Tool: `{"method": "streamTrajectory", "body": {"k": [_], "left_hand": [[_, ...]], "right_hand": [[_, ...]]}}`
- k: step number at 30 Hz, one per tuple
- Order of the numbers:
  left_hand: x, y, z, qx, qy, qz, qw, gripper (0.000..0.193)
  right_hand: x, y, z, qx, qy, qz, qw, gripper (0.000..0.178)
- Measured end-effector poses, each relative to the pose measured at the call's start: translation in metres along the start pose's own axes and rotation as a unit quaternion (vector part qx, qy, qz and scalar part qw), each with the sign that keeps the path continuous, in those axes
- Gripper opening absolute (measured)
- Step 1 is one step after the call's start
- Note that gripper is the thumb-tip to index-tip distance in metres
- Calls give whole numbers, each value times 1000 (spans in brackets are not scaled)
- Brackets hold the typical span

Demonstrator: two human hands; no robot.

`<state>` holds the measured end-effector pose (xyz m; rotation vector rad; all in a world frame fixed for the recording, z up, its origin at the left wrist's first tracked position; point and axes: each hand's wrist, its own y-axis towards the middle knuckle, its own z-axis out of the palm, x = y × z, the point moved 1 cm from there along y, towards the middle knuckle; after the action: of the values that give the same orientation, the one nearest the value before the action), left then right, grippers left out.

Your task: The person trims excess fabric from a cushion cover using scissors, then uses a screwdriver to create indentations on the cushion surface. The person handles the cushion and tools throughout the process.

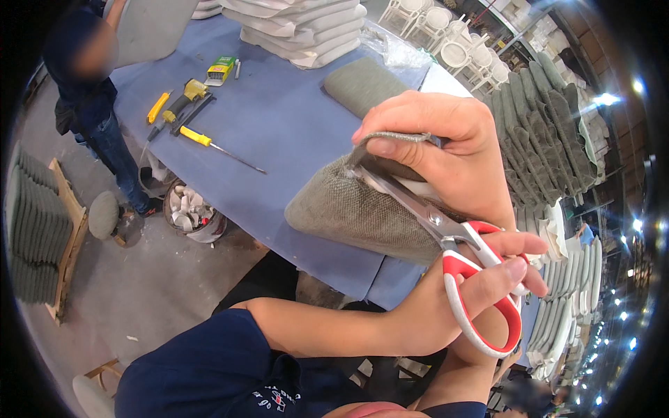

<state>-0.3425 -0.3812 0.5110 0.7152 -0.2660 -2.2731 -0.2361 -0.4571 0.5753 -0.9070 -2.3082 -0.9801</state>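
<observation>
My left hand (463,285) grips scissors (481,244) with red-and-white handles, its thumb through the lower loop. The blades point up and left, and their tips touch the edge of a grey-green fabric-covered cushion (355,216). How far apart the blades are, I cannot tell. Between thumb and forefinger, my right hand (453,143) pinches a lifted fabric flap (401,137) of this cushion, just above the blades. Pale material shows beneath the flap. My left forearm crosses in front of my right one. The cushion's right end is hidden behind my hands.
Across the blue tabletop (272,125) lie a staple gun (187,101), a yellow utility knife (158,108), a screwdriver (202,138), a small box (220,70) and another cushion (362,85). Pad stacks (300,31) stand behind. Left are a scrap bucket (191,212) and a co-worker (97,104).
</observation>
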Motion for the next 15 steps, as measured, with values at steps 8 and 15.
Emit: {"method": "streamTrajectory", "body": {"k": [8, 15], "left_hand": [[15, -17, 5, -1, -18, -37, 999, 46], [10, -76, -63, 132, 240, -46, 961, 32]], "right_hand": [[-3, -1, -1, -26, -52, 30, 998, 11], [-1, -11, 1, 39, -11, 190, 981, 20]]}}
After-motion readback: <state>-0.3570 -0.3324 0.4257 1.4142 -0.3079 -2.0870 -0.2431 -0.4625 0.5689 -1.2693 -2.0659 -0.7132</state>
